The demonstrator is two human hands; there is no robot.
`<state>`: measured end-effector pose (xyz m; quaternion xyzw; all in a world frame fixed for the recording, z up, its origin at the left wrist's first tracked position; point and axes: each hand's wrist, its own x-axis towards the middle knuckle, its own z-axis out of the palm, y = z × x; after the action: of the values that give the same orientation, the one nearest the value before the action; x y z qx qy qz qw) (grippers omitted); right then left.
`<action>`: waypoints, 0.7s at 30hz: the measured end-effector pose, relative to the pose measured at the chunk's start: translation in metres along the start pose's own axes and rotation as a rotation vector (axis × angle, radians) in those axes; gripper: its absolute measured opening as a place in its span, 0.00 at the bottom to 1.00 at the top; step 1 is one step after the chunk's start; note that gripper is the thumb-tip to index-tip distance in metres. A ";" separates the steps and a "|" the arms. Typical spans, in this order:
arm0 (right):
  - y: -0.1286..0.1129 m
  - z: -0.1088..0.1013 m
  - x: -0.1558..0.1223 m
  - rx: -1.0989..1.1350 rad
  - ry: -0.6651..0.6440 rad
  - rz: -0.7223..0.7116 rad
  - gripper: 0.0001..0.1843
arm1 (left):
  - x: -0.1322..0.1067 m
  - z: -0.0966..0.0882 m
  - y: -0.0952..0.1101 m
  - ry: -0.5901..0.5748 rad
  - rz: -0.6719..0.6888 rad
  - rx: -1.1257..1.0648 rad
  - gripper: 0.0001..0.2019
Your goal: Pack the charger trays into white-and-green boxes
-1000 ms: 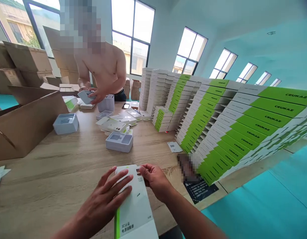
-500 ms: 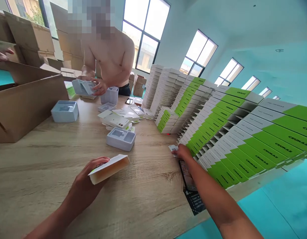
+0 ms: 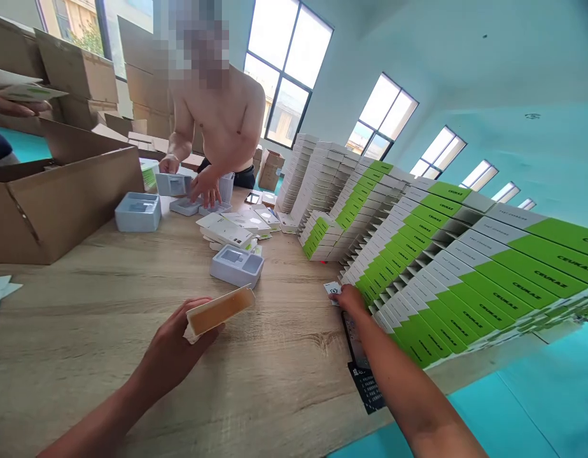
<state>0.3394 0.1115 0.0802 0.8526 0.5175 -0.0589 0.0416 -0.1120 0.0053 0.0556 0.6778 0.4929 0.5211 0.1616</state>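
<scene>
My left hand [image 3: 186, 343] is closed around a thin cardboard box [image 3: 222, 313], tilted above the table with its brown inside facing me. At the foot of the stacked boxes, my right hand [image 3: 350, 299] has its fingers closed on the edge of a small white card [image 3: 331, 291] printed with a black code. Partly under my right forearm lie a phone [image 3: 354, 337] and a black printed sheet [image 3: 367, 388]. Just beyond the held box sits a white tray [image 3: 237, 266] with moulded compartments.
Tall stacks of white-and-green boxes [image 3: 470, 289] line the right side. Flat white packets [image 3: 227, 229] lie mid-table. Across from me a person [image 3: 222, 127] handles trays [image 3: 174, 184]. A large open carton [image 3: 79, 203] stands left, near another person's hand [image 3: 17, 105].
The box in my left hand has turned, showing more of its open inside. My right hand stays by the card. The person opposite has lowered a tray and reaches to others on the table.
</scene>
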 end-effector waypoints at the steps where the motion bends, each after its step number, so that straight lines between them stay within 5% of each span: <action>1: -0.001 0.001 -0.002 0.010 0.008 0.003 0.18 | -0.001 0.000 -0.001 0.001 -0.003 -0.002 0.15; 14: -0.001 -0.008 -0.002 0.166 0.102 0.009 0.18 | -0.001 0.000 0.000 -0.013 0.001 -0.003 0.15; 21: -0.003 -0.019 -0.027 0.254 0.164 -0.074 0.15 | 0.002 -0.003 -0.003 -0.008 0.086 -0.049 0.14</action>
<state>0.3251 0.0918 0.1025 0.8334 0.5386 -0.0557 -0.1110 -0.1158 0.0080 0.0557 0.6961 0.4498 0.5368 0.1578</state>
